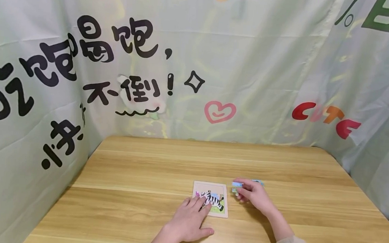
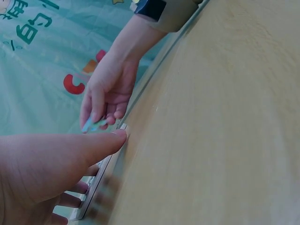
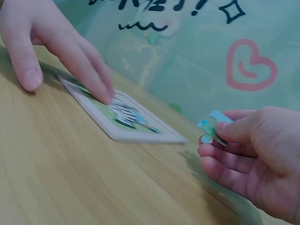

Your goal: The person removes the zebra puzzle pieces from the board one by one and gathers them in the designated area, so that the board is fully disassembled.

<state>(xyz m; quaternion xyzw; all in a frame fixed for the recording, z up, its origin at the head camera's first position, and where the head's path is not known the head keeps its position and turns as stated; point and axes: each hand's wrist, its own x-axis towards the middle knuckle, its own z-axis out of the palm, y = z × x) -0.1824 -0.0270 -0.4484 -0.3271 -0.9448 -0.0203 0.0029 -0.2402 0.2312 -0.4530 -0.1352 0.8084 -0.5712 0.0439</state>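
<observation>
While the left hand (image 1: 189, 221) rests with spread fingers on the zebra puzzle (image 1: 214, 200), about midway between the left and right edges of the table (image 1: 124, 184), the right hand (image 1: 253, 194) pinches a small piece (image 1: 236, 184) just beyond the puzzle's right side. From those pinching fingers, the puzzle lies left, its long axis seemingly pointing toward the table's far edge.

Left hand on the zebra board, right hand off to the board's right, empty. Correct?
Not quite: the right hand isn't empty. The right wrist view shows it pinching a puzzle piece. The rest holds: left hand on the zebra board, right hand off to its right.
</observation>
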